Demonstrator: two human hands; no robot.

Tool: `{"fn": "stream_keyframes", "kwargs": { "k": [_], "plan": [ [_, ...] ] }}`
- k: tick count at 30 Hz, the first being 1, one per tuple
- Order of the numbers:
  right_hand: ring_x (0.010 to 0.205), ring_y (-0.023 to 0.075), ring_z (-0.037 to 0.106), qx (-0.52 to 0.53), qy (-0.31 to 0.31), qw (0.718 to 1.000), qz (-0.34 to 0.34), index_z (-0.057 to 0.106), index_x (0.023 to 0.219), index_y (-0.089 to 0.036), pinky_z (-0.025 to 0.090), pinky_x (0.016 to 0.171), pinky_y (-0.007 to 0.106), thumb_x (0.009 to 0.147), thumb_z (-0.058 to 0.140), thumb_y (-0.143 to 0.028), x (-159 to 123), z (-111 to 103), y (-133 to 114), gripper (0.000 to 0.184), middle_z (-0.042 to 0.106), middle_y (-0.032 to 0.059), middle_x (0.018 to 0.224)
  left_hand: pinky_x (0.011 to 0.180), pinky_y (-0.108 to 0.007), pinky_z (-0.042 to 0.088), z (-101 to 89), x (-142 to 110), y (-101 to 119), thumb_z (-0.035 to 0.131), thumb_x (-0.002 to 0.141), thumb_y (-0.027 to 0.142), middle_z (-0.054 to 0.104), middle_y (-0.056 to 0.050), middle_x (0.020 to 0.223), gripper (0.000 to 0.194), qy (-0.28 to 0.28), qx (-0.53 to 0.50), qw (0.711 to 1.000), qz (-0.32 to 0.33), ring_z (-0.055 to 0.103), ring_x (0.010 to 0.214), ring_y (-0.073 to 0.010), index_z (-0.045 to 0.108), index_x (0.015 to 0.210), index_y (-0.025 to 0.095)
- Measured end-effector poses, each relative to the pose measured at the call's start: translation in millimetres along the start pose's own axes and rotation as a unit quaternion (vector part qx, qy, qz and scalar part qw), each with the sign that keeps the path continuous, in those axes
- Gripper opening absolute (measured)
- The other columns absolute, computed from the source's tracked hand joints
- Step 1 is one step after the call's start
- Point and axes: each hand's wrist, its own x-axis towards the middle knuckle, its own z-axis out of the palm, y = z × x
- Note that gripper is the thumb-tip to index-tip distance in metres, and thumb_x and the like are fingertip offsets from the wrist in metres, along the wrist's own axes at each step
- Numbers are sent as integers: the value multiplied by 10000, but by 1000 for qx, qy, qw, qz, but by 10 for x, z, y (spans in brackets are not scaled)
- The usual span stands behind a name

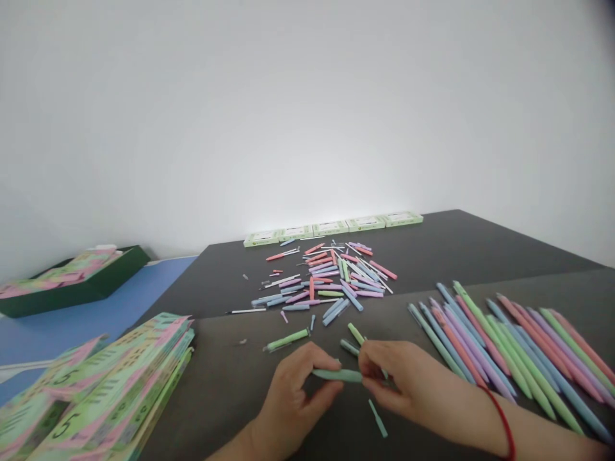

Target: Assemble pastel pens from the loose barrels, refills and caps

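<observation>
A pale green pen barrel (pixel 348 376) lies level between my two hands, low over the dark table. My left hand (pixel 300 387) pinches its left part between thumb and forefinger. At its right end, the fingers of my right hand (pixel 391 371) close round it and hide that tip. Just below lies a small green pen part (pixel 378 419). Behind my hands are a light green pen piece (pixel 288 339), a darker green piece (pixel 350 347) and a yellow-green piece (pixel 355 332). To the right, several pastel pens (pixel 500 346) lie side by side, partly behind my right forearm.
Loose pen barrels, refills and small parts form a pile (pixel 331 275) mid-table. Flat green-white boxes (pixel 331 228) line the back edge by the wall. Stacked colourful packets (pixel 110 390) stand at left front. A dark green tray (pixel 96 285) of packets rests on a blue surface (pixel 158 282).
</observation>
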Motion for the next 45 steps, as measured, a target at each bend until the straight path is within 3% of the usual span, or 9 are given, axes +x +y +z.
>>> {"fn": "stream_keyframes", "kwargs": {
  "k": [4, 9, 13, 18, 22, 28, 35, 39, 45],
  "plan": [
    [691, 136, 499, 177, -49, 983, -18, 518, 804, -208, 384, 623, 227, 882, 482, -222, -26, 92, 50, 86, 548, -17, 758, 552, -227, 388, 58, -58, 169, 650, 789, 312, 565, -6, 654, 138, 23, -143, 989, -15, 497, 579, -126, 611, 785, 180],
    [607, 116, 469, 415, -137, 899, 7, 509, 851, -200, 417, 573, 238, 901, 487, -380, -45, 237, 81, 188, 528, 3, 804, 486, -204, 328, 98, -36, 347, 695, 723, 261, 512, 16, 587, 134, 14, -194, 981, -5, 430, 495, -88, 600, 718, 166],
    [642, 129, 495, 464, -166, 870, 12, 527, 1012, -228, 448, 563, 250, 889, 504, -424, -50, 221, 48, 233, 544, 37, 908, 483, -196, 324, 125, -39, 397, 679, 718, 226, 524, 16, 588, 133, 21, -204, 979, -4, 432, 499, -85, 566, 677, 172],
    [747, 188, 599, 325, -139, 935, -3, 293, 1407, -267, 479, 828, 374, 938, 385, -312, -56, 135, 77, 480, 585, 38, 851, 477, -201, 308, 123, -12, 319, 646, 759, 293, 501, 31, 572, 180, 25, -234, 969, -68, 393, 490, -85, 525, 694, 178],
    [889, 191, 629, 144, -83, 986, -23, 85, 1487, -271, 464, 906, 374, 938, 316, -187, -65, 105, 146, 601, 623, 73, 1040, 499, -209, 310, 73, 37, 191, 624, 774, 234, 513, 40, 608, 125, -73, -95, 979, -165, 431, 543, -106, 521, 719, 186],
    [1187, 219, 527, 52, -45, 996, -53, 34, 1499, -260, 464, 960, 355, 801, 373, 0, -106, 303, 163, 818, 414, 112, 1426, 716, -282, 410, 158, -31, 192, 432, 818, 59, 648, -63, 936, 226, -198, 80, 974, -75, 579, 802, -194, 504, 993, 183],
    [1321, 218, 374, 79, -34, 993, -78, 21, 1486, -250, 420, 1026, 377, 678, 364, 70, -148, 355, -82, 934, 261, 106, 1503, 700, -272, 386, 180, -39, 212, 356, 949, 215, 648, -32, 895, 135, -202, 51, 977, -53, 584, 774, -182, 490, 942, 208],
    [1146, 183, 538, 77, 41, 995, -41, 75, 1471, -248, 442, 986, 355, 765, 397, 18, -125, 146, -100, 820, 320, 115, 1462, 611, -263, 326, 102, -9, 100, 363, 949, 241, 557, 0, 721, 222, -146, 63, 982, -99, 506, 656, -157, 484, 766, 202],
    [819, 198, 636, -35, 28, 999, 22, 573, 1092, -200, 484, 746, 312, 879, 471, -146, 24, 47, 121, 242, 658, 46, 930, 499, -217, 287, 25, 91, -66, 330, 963, 370, 349, 60, 582, 287, 111, -268, 932, -216, 320, 513, -108, 455, 765, 205]
  ]
}}
